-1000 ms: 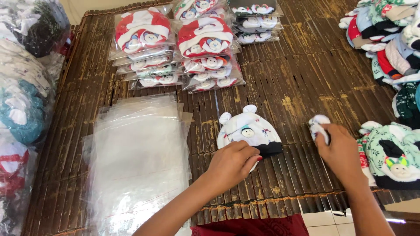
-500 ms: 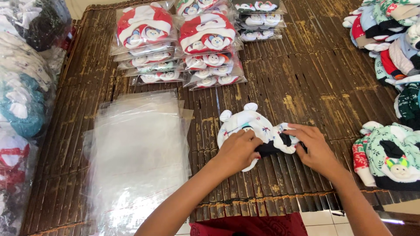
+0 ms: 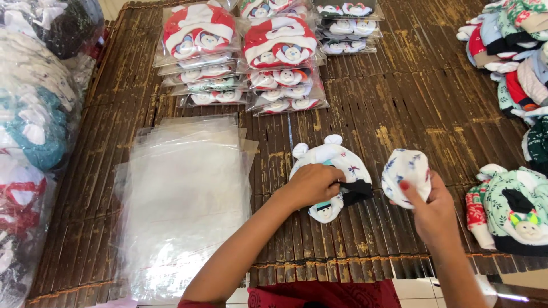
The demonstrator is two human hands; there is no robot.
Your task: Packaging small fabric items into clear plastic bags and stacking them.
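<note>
I see my left grip [image 3: 311, 183] resting on the hat [image 3: 331, 162] mid-bench [image 3: 399, 102]; plastic bags [image 3: 182, 194] lie left of it, 3 packed stacks [image 3: 274, 57] behind, loose hats [image 3: 514, 205] right.
</note>
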